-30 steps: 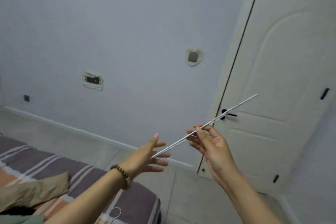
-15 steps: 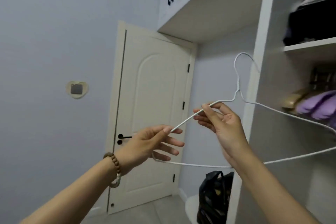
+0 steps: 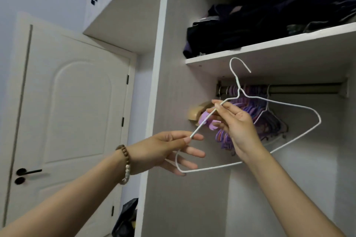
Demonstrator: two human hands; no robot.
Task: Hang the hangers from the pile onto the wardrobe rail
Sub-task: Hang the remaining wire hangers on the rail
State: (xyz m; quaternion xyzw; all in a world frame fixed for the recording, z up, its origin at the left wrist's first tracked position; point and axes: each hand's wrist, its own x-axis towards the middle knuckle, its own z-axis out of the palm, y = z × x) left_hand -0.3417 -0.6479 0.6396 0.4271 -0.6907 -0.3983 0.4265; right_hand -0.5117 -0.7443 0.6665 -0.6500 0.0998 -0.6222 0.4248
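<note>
Head view: both hands, left hand [image 3: 163,152] and right hand [image 3: 238,127], pinch one white hanger [image 3: 300,132] before the rail [image 3: 302,90].

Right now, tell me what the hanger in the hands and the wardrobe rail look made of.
White hanger: thin wire, probably metal with a matte white coating; it holds a fine bent outline. Wardrobe rail: a round bar with a dull metallic sheen, likely metal.

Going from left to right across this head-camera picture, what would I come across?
Door handle → beaded bracelet → left hand → right hand → far bend of the white wire hanger → right end of the wardrobe rail.
</note>
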